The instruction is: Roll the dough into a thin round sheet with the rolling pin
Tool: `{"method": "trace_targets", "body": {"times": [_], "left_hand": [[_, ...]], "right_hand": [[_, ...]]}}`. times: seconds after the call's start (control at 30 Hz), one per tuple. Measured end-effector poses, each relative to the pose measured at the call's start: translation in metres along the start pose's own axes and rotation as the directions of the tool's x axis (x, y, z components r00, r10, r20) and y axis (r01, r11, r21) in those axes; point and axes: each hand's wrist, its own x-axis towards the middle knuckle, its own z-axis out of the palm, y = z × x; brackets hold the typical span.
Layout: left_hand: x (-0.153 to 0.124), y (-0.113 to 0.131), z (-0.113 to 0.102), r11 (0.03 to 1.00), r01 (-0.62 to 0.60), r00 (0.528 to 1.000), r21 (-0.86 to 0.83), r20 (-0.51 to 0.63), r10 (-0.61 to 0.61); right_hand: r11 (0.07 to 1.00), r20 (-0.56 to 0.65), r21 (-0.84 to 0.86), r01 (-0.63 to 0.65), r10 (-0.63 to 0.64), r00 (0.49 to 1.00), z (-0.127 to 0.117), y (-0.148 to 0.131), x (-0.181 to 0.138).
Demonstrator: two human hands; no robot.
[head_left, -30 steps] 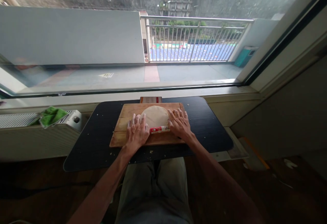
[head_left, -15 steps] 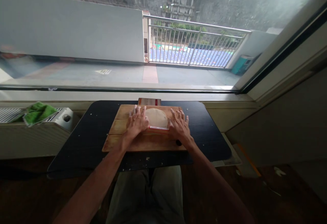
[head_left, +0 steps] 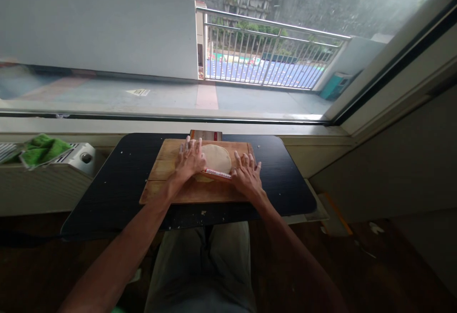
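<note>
A flat, pale round of dough (head_left: 216, 156) lies on a wooden cutting board (head_left: 210, 196). Across its near part runs a slim orange-red rolling pin (head_left: 218, 175) with a white printed strip, its right end slightly closer to me. My left hand (head_left: 190, 158) rests over the pin's left end, palm down, fingers spread forward and whitened at the tips. On the other end lies my right hand (head_left: 247, 172), its fingers also spread and whitened. The palms hide both pin ends. A little dough shows on the near side of the pin.
The board sits on a black table (head_left: 114, 179) dotted with white crumbs. Behind the board is a small brown box-like object (head_left: 206, 135). A radiator (head_left: 84, 156) with a green cloth (head_left: 46, 150) stands left. Beyond the window sill (head_left: 160, 127) is a metal railing (head_left: 266, 51).
The rolling pin has turned from nearly level to slanted, its right end now nearer me. Both hands stay on it. The whole view has shifted slightly.
</note>
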Motion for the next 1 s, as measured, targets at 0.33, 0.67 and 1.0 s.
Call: {"method": "trace_targets", "body": {"times": [0.33, 0.67, 1.0], "left_hand": [[-0.006, 0.002, -0.003, 0.998, 0.057, 0.996, -0.015, 0.075, -0.055], [0.008, 0.003, 0.006, 0.995, 0.065, 0.998, -0.08, -0.002, -0.066], [0.014, 0.003, 0.021, 0.991, 0.105, 0.994, -0.082, 0.017, -0.104]], "right_hand": [[0.999, -0.052, -0.047, -0.014, 0.012, 0.999, -0.005, -0.014, -0.032], [0.999, -0.064, -0.014, -0.033, 0.032, 0.997, 0.003, -0.005, -0.015], [0.992, 0.032, 0.086, -0.089, 0.086, 0.996, -0.013, 0.002, 0.046]]}}
